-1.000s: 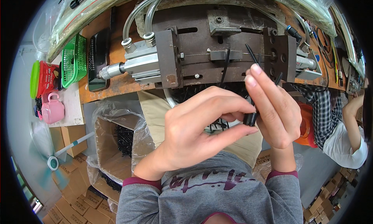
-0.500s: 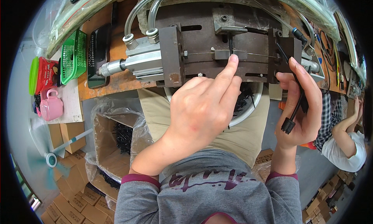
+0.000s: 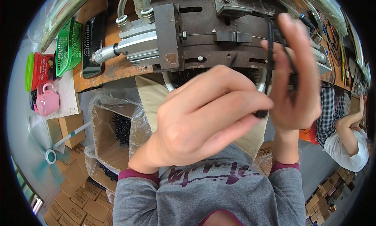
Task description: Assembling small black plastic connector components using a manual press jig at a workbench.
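Observation:
My left hand [image 3: 207, 116] is closed, thumb and fingers pinching the dark end of a thin black strip [image 3: 270, 57] that rises beside my right hand. My right hand [image 3: 295, 73], smeared by motion, holds another thin black strip [image 3: 291, 65] along its palm; its far end is unclear. Beyond both hands sits a dark metal fixture [image 3: 207, 49] with two small clamp blocks [image 3: 234, 37] on a thin rod. At its left is a silver air cylinder [image 3: 139, 44]. A small blurred dark sliver [image 3: 234, 61] shows near the fixture's front edge.
A lined carton [image 3: 103, 136] of black pieces stands at lower left. On the left are a green basket [image 3: 68, 49], a pink cup [image 3: 47, 100] and a fan [image 3: 50, 156]. A white-rimmed container [image 3: 261, 83] sits on my lap. A co-worker's arm [image 3: 350, 126] is at right.
My left hand has left the clamp blocks and come down and right to my right hand, pinching a strip end there. The black piece upright at the blocks is gone from there. The view has shifted slightly.

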A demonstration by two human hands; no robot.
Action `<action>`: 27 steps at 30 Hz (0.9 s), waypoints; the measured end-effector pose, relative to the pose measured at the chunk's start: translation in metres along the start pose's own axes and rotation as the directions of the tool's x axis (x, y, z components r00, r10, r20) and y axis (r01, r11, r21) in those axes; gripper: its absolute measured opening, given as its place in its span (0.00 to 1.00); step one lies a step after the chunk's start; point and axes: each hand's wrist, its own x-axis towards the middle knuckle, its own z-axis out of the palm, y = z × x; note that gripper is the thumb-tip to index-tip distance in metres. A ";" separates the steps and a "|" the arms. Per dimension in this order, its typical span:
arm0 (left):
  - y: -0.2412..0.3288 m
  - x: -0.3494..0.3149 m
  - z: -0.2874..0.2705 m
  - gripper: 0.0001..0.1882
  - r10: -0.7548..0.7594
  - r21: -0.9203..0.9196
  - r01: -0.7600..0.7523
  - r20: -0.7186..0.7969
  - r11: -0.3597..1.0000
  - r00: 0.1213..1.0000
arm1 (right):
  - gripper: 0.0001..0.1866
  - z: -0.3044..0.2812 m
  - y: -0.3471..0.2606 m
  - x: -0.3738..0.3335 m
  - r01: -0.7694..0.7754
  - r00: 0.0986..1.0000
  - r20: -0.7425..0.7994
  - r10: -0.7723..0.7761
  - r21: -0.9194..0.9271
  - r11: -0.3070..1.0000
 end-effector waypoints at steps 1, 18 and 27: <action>-0.004 -0.005 0.003 0.17 0.004 0.079 0.000 -0.046 0.997 0.999 | 0.20 0.004 0.006 -0.001 -0.028 0.995 -0.093 0.029 0.008 1.000; -0.020 -0.001 0.019 0.09 0.015 0.643 -0.077 0.101 0.762 0.995 | 0.20 -0.040 -0.003 -0.011 -0.238 0.971 0.049 0.236 0.352 0.905; -0.005 -0.001 -0.003 0.16 -0.045 0.499 -0.073 0.220 0.863 0.974 | 0.17 -0.031 -0.013 -0.002 -0.095 0.962 0.259 0.091 0.001 0.996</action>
